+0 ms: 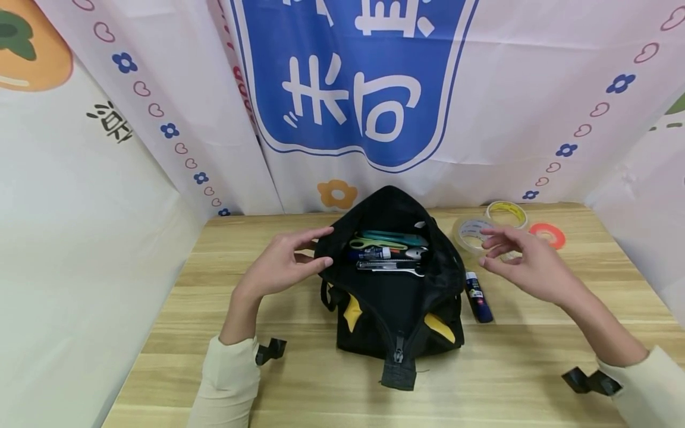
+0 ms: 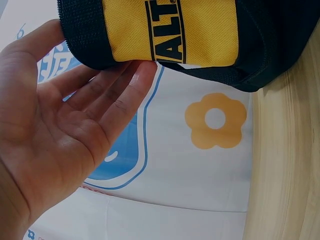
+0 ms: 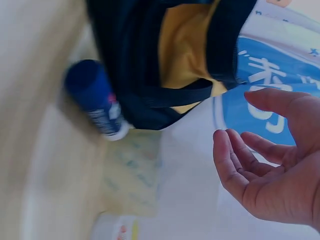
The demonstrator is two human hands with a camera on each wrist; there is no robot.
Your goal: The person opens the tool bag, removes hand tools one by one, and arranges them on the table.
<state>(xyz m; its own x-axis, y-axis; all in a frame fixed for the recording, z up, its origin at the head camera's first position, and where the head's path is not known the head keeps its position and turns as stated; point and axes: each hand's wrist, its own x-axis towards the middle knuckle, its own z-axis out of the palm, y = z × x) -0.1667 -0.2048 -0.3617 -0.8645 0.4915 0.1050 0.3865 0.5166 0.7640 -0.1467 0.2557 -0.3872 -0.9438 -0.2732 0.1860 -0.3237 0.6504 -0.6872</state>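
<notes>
A black and yellow zippered tool bag (image 1: 369, 339) stands wide open on the table. My left hand (image 1: 280, 261) holds its left rim, thumb at the zipper edge and fingers against the outside; the left wrist view shows yellow cloth lettered "ALT". Inside lie yellow-green scissors (image 1: 377, 244), a teal tool (image 1: 393, 237), a glue stick (image 1: 377, 254) and a utility knife (image 1: 382, 264), partly overlapping. My right hand (image 1: 535, 264) hovers right of the bag, fingers loosely bent around nothing. Another glue stick (image 1: 478, 300) lies beside the bag's right side.
Behind my right hand are a clear tape roll (image 1: 461, 238), partly covered in the head view, a tape roll with a yellow core (image 1: 521, 215) and a red ring-shaped roll (image 1: 556, 236). A printed cloth backdrop (image 1: 535, 107) hangs behind the wooden table (image 1: 214, 285).
</notes>
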